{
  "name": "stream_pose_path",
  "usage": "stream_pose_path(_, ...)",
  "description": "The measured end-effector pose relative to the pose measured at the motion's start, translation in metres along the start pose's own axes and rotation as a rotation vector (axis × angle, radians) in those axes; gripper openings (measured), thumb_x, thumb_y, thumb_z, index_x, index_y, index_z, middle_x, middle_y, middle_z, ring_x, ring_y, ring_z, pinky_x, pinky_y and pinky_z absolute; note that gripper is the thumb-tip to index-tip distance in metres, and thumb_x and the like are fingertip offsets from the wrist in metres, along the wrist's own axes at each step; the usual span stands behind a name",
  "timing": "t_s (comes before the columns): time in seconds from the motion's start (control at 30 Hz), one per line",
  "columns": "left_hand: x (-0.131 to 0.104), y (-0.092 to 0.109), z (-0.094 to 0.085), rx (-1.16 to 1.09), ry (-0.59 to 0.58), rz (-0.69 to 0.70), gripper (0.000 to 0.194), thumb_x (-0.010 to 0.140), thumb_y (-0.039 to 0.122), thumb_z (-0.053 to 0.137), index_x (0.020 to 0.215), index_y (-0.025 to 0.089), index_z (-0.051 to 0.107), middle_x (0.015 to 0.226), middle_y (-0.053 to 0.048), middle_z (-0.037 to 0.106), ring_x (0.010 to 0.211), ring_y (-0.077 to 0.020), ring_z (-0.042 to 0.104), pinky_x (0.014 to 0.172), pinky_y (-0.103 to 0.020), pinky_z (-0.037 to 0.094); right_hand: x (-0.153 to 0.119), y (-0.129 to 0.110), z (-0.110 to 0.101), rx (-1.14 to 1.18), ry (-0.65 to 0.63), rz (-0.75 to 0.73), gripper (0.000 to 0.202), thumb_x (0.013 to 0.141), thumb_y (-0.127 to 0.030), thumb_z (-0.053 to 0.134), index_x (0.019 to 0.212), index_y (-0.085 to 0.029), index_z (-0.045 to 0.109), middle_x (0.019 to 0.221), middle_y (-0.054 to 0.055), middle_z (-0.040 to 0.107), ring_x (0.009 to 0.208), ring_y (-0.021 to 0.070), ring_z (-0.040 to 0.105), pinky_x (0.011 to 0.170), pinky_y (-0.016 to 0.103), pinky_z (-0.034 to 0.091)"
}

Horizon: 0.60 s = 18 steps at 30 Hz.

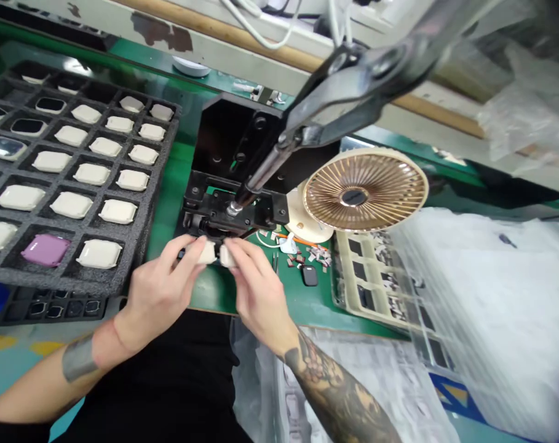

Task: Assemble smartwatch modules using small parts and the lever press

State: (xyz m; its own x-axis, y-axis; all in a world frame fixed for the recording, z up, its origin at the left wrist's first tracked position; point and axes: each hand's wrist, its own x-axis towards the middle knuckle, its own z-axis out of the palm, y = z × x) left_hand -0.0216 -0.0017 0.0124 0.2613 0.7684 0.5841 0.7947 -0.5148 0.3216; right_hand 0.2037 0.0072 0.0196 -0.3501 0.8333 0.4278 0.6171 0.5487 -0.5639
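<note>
At the foot of a black hand press (235, 212), both hands meet at the front of its base. My left hand (162, 289) pinches a cream watch case (208, 253) between thumb and fingers. My right hand (261, 289) has its fingers closed on a second cream part (227, 256) just to the right. A dark gap lies between the two cream parts; whether they belong to one piece I cannot tell. Fingers cover most of both. To the left, a grey foam tray (143, 237) holds many similar cream cases and one purple case (45, 250).
The press's metal lever (334, 111) slants overhead to the upper right. A small fan (366, 191) stands right of the press. Tweezers (275, 263), small loose parts and a black square piece (309, 275) lie beside a compartment box (353, 295). Plastic sheeting (500, 295) covers the far right.
</note>
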Motion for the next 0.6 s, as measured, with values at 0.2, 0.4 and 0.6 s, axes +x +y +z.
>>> stream_pose_path(0.2, 0.043, 0.008, 0.025, 0.232, -0.359, -0.112, 0.044, 0.109, 0.012, 0.058, 0.147, 0.025, 0.077, 0.154, -0.014, 0.076, 0.071, -0.0222, 0.081, 0.053, -0.035, 0.051, -0.027, 0.0, -0.029, -0.113, 0.128, 0.037, 0.064, 0.109, -0.007, 0.056, 0.168, -0.03, 0.056, 0.151, 0.014, 0.071, 0.143, 0.0278, 0.07, 0.116, 0.048, 0.067)
stream_pose_path(0.4, 0.055, 0.011, 0.014, 0.115, -0.52, -0.136, 0.053, 0.106, 0.009, 0.053, 0.157, 0.016, 0.068, 0.164, -0.023, 0.068, 0.092, -0.0322, 0.086, 0.07, -0.04, 0.064, -0.027, 0.007, -0.028, -0.139, 0.06, -0.032, 0.068, 0.108, -0.007, 0.057, 0.171, -0.032, 0.053, 0.152, 0.012, 0.073, 0.143, 0.0284, 0.072, 0.113, 0.048, 0.069)
stream_pose_path(0.6, 0.037, 0.011, -0.011, -0.61, -0.37, -0.183, 0.045, 0.106, 0.024, 0.071, 0.151, 0.017, 0.07, 0.15, -0.019, 0.077, 0.099, -0.0273, 0.087, 0.086, -0.037, 0.069, -0.007, 0.005, -0.025, -0.243, 0.099, -0.32, 0.079, 0.102, -0.001, 0.064, 0.175, -0.027, 0.05, 0.149, 0.015, 0.075, 0.137, 0.0328, 0.076, 0.11, 0.05, 0.07)
